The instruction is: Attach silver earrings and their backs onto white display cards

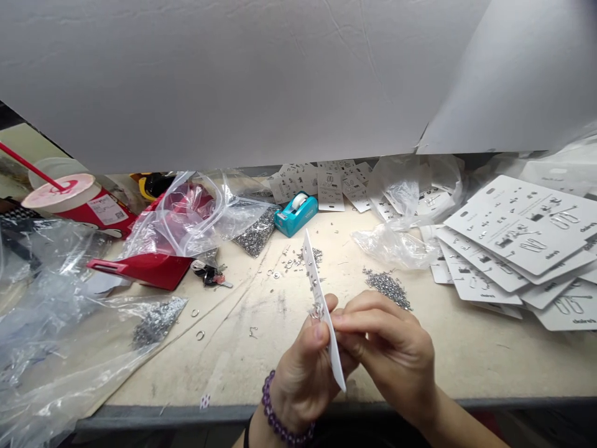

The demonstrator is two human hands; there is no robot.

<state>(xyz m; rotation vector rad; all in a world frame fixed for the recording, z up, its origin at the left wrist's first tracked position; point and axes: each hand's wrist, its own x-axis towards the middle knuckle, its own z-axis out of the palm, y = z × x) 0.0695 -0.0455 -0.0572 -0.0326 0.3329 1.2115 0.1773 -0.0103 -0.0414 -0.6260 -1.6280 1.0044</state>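
Note:
A white earring card (321, 298), seen nearly edge-on, stands upright above the table with small metal pieces on its left-facing side. My left hand (310, 354), with a purple bead bracelet (275, 414) at the wrist, grips the card between thumb and fingers near its lower half. Behind the card, my right hand (392, 348) is closed in a pinch against its back; whatever sits between those fingertips is hidden. Just beyond the right hand lies a pile of tiny metal earring parts (388, 289). More loose pieces (293, 261) are scattered past the card.
Stacked filled cards (522, 230) rise at the right. A teal tape dispenser (296, 214) stands at the back, beside a plastic bag of metal parts (255, 230). On the left are a red scoop (144, 269), keys (214, 274), clear bags (51, 311) and a red cup (100, 208).

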